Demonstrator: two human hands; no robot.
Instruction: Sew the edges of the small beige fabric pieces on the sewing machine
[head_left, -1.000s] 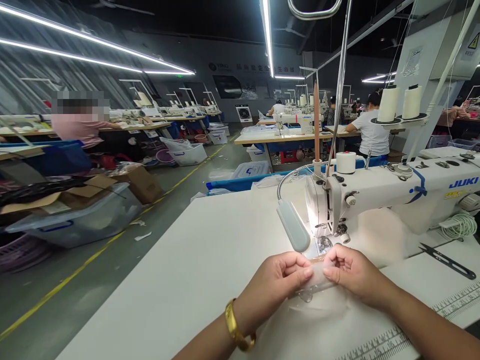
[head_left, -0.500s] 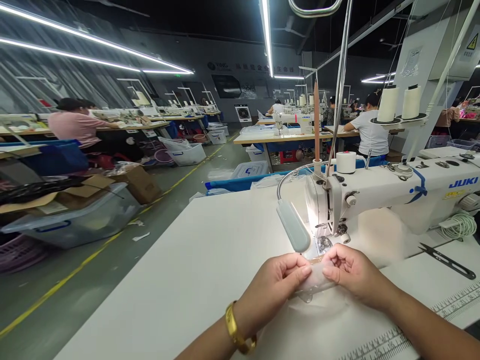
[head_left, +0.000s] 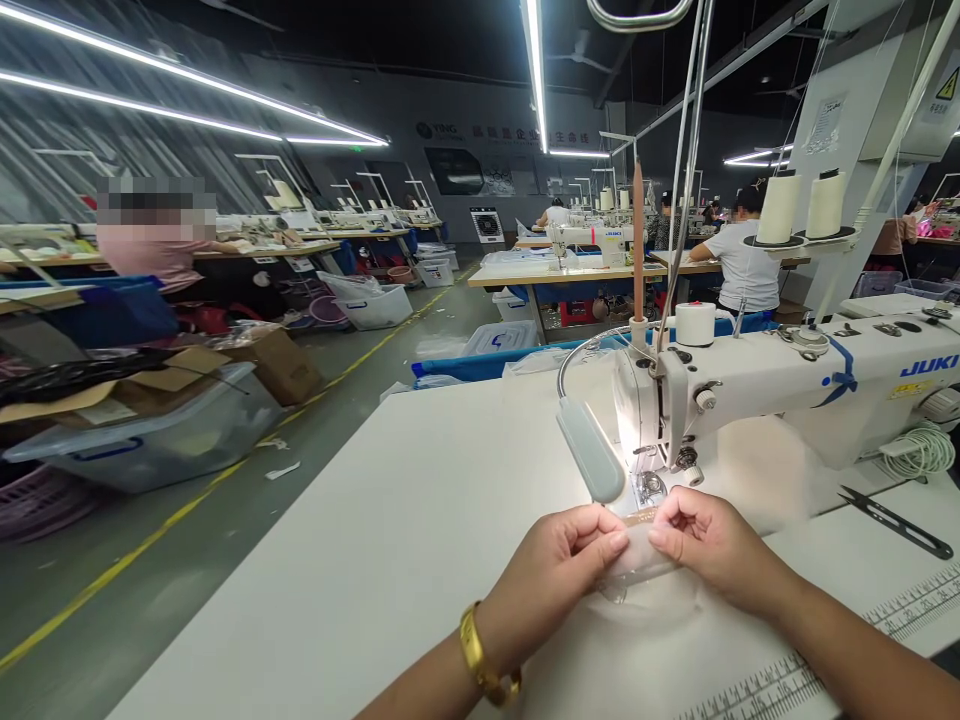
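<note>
My left hand pinches the left side of a sheer white fabric piece between thumb and fingers. On its right side, my right hand holds the same fabric in a pinch. The piece is stretched between both hands, just in front of the lit presser foot of a white sewing machine. A thin brownish strip shows along its upper edge. More sheer fabric lies on the white table under my hands. A grey, flat attachment hangs left of the needle area.
Black thread snips lie at the right, above a printed ruler. A coiled pale cord rests by the machine. A white thread spool stands on top. Other people sit at machines farther back. Bins stand on the floor at left.
Both hands and the fabric have shifted very slightly within the view, along with the machine. The grip of both hands on the fabric looks the same.
</note>
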